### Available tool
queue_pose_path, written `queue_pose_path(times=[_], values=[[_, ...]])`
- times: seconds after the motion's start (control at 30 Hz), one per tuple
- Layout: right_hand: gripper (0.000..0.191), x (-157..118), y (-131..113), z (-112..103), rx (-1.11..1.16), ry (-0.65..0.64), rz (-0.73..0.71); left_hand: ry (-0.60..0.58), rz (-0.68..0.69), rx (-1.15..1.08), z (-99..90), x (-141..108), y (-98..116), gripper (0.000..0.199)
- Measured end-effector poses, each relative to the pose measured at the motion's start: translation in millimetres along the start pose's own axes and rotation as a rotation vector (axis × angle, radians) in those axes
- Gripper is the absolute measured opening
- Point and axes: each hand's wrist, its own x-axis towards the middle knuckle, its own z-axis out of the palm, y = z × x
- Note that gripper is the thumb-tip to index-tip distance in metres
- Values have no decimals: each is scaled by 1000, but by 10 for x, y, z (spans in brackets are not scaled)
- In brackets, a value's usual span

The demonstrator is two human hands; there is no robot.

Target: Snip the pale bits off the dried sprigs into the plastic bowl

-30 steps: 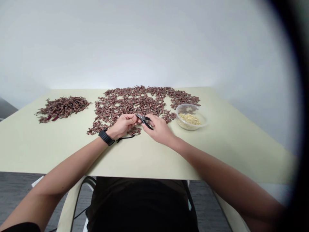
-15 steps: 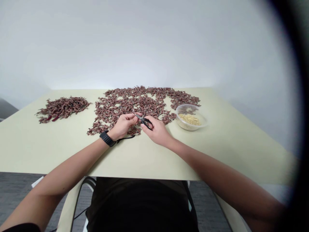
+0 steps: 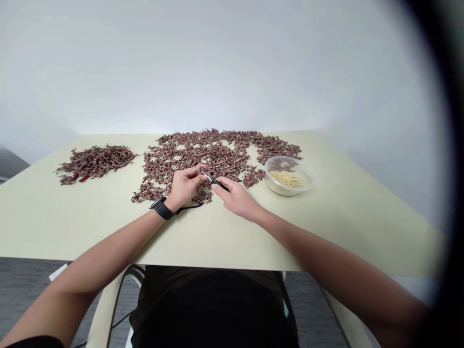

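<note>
My right hand [image 3: 236,197] is closed round the dark handles of small pliers [image 3: 219,183]. Their metal jaws point up and left, reaching the fingertips of my left hand [image 3: 185,186]. That hand is pinched, and what sits between its fingers is too small to make out. Both hands are over the near side of a wide spread of small reddish-brown pieces [image 3: 195,157], knobbly and dotted with dark and shiny bits. Beside my left wrist, a thin black item [image 3: 191,207] lies on the table, partly hidden by the wrist.
A clear round plastic tub [image 3: 307,186] holding small gold-coloured bits [image 3: 286,179] stands right of my right hand. Further left lies a separate heap of brown pieces [image 3: 97,162] with dark red parts. The pale yellow table [image 3: 224,246] meets a plain wall [image 3: 203,67] behind.
The plier handles have come together, where they were spread apart before. My left fingers have shifted slightly at the plier tips. The heaps and the tub look the same.
</note>
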Motion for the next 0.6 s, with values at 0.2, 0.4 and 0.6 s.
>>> queue_pose_path(times=[0.2, 0.4, 0.6], values=[[31, -40, -74, 32, 321, -84, 212, 127, 99, 211, -35, -22, -2, 31], [32, -45, -125, -8, 583, -178, 324, 111, 291, 433, -137, 6, -16, 36], [34, -21, -120, -61, 571, -163, 379, 67, 302, 469, -153, 42, 16, 36]])
